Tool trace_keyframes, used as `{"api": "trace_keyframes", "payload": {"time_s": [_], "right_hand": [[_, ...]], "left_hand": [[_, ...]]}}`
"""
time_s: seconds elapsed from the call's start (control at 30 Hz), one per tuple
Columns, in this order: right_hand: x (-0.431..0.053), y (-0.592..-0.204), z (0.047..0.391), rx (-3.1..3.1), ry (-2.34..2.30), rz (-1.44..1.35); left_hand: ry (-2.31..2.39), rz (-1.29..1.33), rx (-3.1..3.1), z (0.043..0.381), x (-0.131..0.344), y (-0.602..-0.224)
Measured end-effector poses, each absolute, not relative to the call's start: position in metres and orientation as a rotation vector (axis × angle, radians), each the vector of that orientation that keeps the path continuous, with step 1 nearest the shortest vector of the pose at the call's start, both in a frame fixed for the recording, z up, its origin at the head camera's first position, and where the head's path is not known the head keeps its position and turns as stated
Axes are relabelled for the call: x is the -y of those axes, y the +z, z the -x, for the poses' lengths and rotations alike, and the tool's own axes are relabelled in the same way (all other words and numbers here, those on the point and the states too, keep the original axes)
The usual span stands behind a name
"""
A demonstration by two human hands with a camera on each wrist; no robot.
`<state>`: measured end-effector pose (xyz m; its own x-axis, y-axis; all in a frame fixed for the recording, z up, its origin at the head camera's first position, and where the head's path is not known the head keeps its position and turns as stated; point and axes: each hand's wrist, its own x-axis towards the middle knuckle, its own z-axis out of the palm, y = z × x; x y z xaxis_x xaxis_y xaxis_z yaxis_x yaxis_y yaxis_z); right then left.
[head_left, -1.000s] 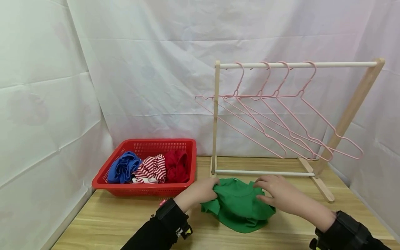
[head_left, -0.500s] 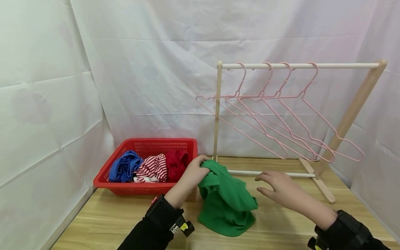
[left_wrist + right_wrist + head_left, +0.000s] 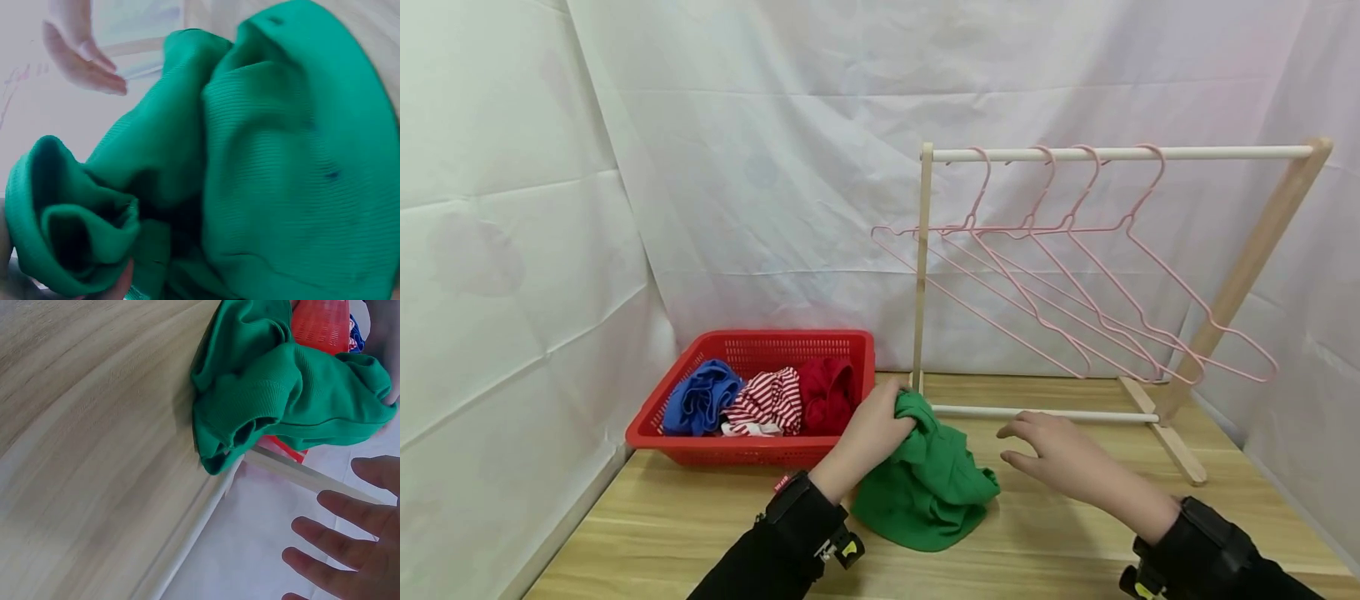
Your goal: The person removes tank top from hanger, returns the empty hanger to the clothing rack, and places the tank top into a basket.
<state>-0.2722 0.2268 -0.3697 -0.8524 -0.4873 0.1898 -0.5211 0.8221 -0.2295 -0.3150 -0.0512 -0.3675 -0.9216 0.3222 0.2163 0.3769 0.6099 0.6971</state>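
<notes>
Overhead, a wooden clothes rack (image 3: 1240, 267) stands at the back right of the wooden surface (image 3: 1075, 542), with four pink hangers (image 3: 1075, 275) on its top rail. At the back left sits a red plastic basket (image 3: 700, 450) that holds a blue garment (image 3: 700, 400), a red-and-white striped garment (image 3: 767, 400) and a dark red garment (image 3: 823, 392). Between basket and rack lies a crumpled green garment (image 3: 925, 492), its lower folds on the surface, its upper edge raised. The left hand (image 3: 876, 429) has that upper edge bunched in a closed grip. The right hand (image 3: 1052, 454) hovers just beside the garment with fingers spread and relaxed, touching nothing.
</notes>
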Motion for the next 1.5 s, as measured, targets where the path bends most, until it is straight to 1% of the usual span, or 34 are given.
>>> {"api": "trace_keyframes", "payload": {"time_s": [0.2, 0.37, 0.57, 0.93, 1.23, 1.5], "right_hand": [[-0.223, -0.375, 0.274, 2.879, 0.430, -0.818], [-0.221, -0.376, 0.275, 2.887, 0.448, -0.806], [-0.219, -0.377, 0.276, 2.896, 0.464, -0.806], [-0.216, -0.385, 0.279, 2.895, 0.490, -0.804], [-0.215, -0.389, 0.276, 2.981, 0.508, -0.739], [-0.216, -0.390, 0.276, 2.987, 0.505, -0.727]], "left_hand": [[-0.848, 0.740, 2.892, 0.312, 0.041, -0.380], [-0.538, 0.894, 2.909, 0.306, 0.036, -0.388], [-0.213, 1.018, 2.947, 0.306, 0.034, -0.397], [0.136, 1.078, 2.982, 0.310, 0.032, -0.411], [0.229, 1.080, 2.917, 0.314, 0.027, -0.421], [0.031, 1.034, 2.790, 0.315, 0.029, -0.421]]}}
